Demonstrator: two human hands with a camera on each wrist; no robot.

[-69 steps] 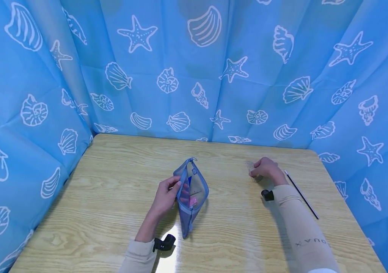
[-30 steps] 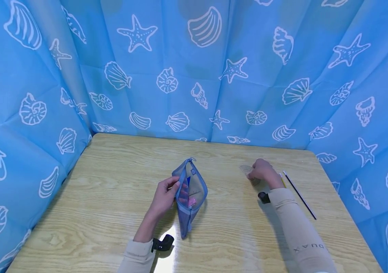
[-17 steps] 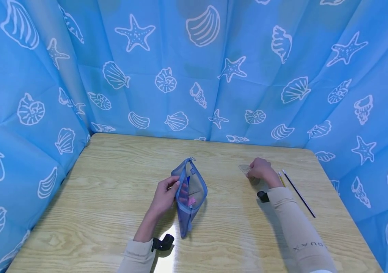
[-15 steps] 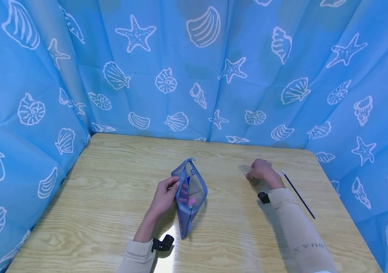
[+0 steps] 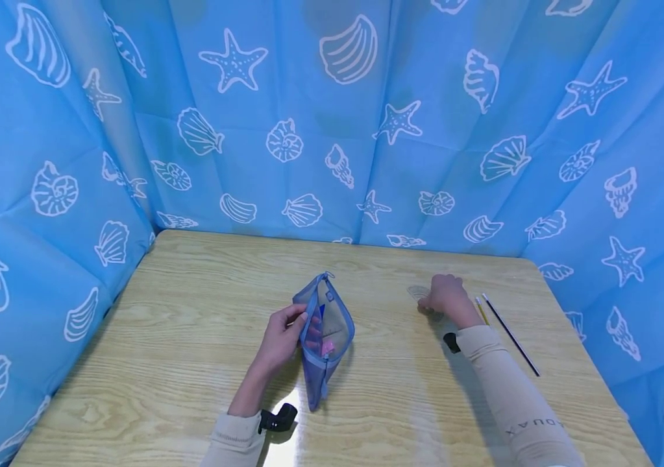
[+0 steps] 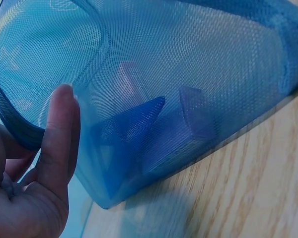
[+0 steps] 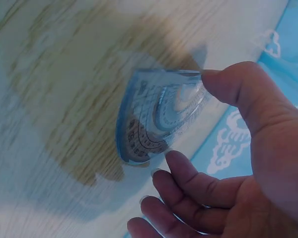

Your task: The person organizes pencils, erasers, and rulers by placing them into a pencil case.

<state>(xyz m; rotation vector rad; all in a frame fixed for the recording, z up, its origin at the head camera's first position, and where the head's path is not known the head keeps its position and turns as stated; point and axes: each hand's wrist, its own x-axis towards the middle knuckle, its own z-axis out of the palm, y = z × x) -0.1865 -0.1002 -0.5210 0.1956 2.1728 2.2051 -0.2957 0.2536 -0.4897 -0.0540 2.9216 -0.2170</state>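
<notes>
A: What does the left hand (image 5: pixel 282 334) do?

B: It holds the blue mesh pencil pouch (image 5: pixel 324 337) at its open mouth. The fingers are curled over the left edge of the opening, so the pouch stays wide. In the left wrist view the thumb (image 6: pixel 57 144) lies against the outside of the mesh.

A: Where is the pouch?

B: On the wooden table (image 5: pixel 180 337), near the middle, with its zipper end pointing away from the person. Through the mesh I see a dark blue triangular piece (image 6: pixel 134 130) and something pink (image 5: pixel 327 348) inside; what they are exactly I cannot tell.

A: And the right hand (image 5: pixel 447 299)?

B: It is further right on the table, well apart from the pouch. It pinches a clear plastic protractor (image 7: pixel 156 119). In the right wrist view the thumb (image 7: pixel 233 91) touches the upper corner of the protractor and a fingertip (image 7: pixel 181 166) is at its lower curved edge; the other fingers are loosely curled below. The protractor is tilted, not flat on the wood. Whether one edge touches the table I cannot tell.

A: What lies beside this hand?

B: A yellow pencil (image 5: pixel 481 311) just to its right, and a thin dark pencil (image 5: pixel 511 335) next to that, both flat on the table. A blue curtain with white shells and starfish (image 5: pixel 332 117) surrounds the table.
</notes>
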